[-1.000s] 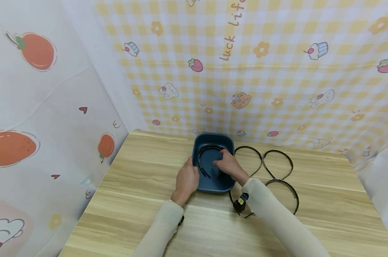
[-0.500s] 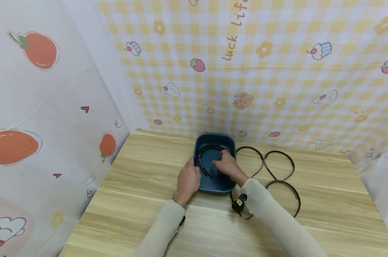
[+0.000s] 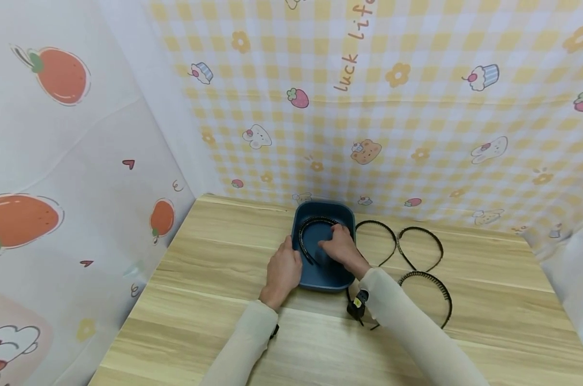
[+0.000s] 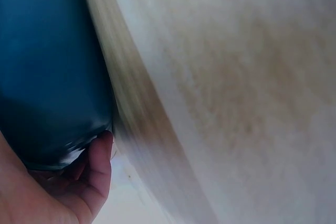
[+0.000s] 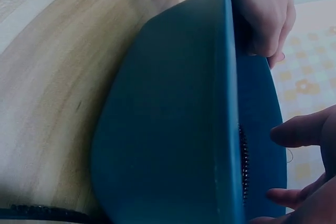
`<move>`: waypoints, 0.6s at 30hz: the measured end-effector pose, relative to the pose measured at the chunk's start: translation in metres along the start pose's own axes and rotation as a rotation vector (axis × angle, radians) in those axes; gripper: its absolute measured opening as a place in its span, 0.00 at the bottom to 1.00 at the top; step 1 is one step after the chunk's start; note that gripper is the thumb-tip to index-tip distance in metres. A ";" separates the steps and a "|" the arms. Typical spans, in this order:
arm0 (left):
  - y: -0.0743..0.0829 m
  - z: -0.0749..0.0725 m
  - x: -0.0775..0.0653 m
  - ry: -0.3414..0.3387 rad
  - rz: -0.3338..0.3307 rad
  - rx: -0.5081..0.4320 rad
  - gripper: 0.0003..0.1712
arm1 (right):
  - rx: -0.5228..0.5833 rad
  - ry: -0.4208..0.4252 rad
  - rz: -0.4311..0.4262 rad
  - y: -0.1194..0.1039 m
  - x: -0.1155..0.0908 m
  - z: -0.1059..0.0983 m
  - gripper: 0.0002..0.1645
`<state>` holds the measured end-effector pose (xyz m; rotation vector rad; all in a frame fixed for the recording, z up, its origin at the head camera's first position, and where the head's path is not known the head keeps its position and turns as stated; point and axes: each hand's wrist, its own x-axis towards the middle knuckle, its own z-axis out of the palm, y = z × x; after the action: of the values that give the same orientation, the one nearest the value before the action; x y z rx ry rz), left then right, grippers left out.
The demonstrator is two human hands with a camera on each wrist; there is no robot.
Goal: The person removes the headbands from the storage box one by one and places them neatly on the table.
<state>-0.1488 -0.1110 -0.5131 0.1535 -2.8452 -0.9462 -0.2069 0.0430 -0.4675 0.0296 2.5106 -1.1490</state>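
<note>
A dark blue plastic basin stands near the table's back edge. My left hand grips its left side; the left wrist view shows the curled fingers at the rim. Inside the basin lies a black toothed hairband, curved along the left and far sides. My right hand reaches into the basin from the right, overlapping the hairband's far right part. In the right wrist view, its thumb and fingers stand apart with nothing between them, near the hairband's beaded-looking edge.
Several more black hairbands lie on the wooden table right of the basin: one against it, another farther right and a third nearer, partly behind my right sleeve. A patterned cloth wall rises close behind the basin.
</note>
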 end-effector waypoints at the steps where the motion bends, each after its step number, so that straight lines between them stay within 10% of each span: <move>1: 0.000 0.000 0.000 0.001 0.000 0.000 0.27 | 0.010 0.003 0.001 0.000 0.000 0.000 0.38; 18: 0.001 0.000 -0.001 0.010 -0.006 0.010 0.28 | -0.138 -0.027 -0.002 -0.002 0.002 -0.001 0.41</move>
<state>-0.1484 -0.1104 -0.5129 0.1677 -2.8423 -0.9301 -0.2098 0.0420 -0.4660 -0.0246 2.5604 -0.9674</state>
